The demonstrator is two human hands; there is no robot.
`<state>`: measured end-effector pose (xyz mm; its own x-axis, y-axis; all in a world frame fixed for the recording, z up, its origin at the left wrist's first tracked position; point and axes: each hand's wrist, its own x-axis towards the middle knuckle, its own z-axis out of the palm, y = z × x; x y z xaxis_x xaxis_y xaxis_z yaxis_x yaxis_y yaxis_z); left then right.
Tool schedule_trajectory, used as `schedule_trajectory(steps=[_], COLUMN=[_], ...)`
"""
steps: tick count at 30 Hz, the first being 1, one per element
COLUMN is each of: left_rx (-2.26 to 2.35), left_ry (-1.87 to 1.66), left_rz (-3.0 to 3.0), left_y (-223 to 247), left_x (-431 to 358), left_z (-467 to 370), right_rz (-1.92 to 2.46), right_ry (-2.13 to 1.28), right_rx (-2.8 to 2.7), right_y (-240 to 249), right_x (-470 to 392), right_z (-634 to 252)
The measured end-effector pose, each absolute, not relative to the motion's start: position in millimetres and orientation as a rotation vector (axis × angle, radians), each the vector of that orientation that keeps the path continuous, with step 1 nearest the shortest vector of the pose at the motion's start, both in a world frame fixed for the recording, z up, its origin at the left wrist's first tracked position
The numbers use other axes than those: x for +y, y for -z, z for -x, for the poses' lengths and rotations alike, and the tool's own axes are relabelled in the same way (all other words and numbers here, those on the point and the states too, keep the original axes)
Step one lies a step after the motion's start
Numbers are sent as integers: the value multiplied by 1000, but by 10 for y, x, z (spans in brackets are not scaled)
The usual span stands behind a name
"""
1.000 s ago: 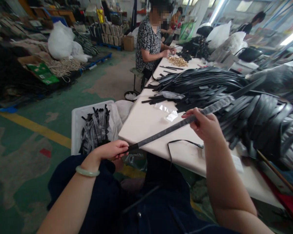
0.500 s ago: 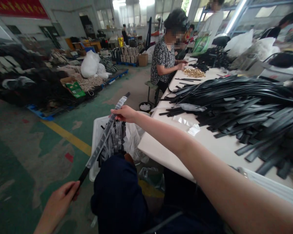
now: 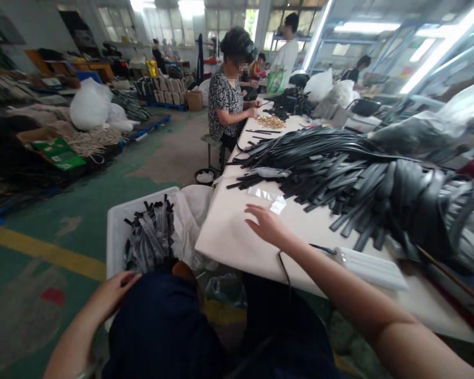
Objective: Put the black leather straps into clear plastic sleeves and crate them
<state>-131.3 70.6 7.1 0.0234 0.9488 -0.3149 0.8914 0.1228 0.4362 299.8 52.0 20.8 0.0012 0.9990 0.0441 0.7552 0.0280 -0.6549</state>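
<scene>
My right hand (image 3: 266, 223) reaches over the white tabletop (image 3: 221, 231) with its fingers stretched and apart, holding nothing. Just beyond its fingertips lie clear plastic sleeves (image 3: 277, 203). Past those, a large heap of black straps (image 3: 319, 163) spreads over the table. My left hand (image 3: 116, 292) is down beside my knee, at the near edge of a white bin (image 3: 112, 231); its fingers are loosely extended and no object shows in them. Inside the bin are many black straps in clear plastic (image 3: 152, 234).
A white power strip (image 3: 371, 268) with a black cord lies on the table to the right. Across the table corner a co-worker (image 3: 227, 95) sits by a pile of small gold-coloured pieces (image 3: 270, 122). White plastic bags (image 3: 193, 210) hang between bin and table.
The plastic-sleeved black strap has left both hands. My right hand has moved right, from above the bin to the tabletop. My left hand has come in beside my knee. The view has turned right.
</scene>
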Motion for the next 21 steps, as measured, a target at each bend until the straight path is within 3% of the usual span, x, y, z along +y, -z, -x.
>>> schedule_trajectory(steps=[3,7,11,14,17,21], left_rx=[1741,1404,959,664,681,861], left_ry=[-233,-309,-477,-593,-629,-736], left_rz=[-1907,-2337,-2419,-2201,-1905,-1605], left_y=[-623,-1136,-830,-419,-226,-238], left_x=[851,800,651,556,498,579], left_z=[718,-549,-1478,-1722,-1744,-1639], right_rz=[2088,2135,2012,1642,1279,1219], right_ry=[-260,-362,-475,-906,-1186,-1182], right_rx=[-1755,-1740,-1623,-1163,-741,-651], right_y=[-124,-29,-12,12,39,5], right_x=[223,66,-165,-343,-448,-495], right_z=[-3615,-3735,-3489,-3330,-3248,-3275])
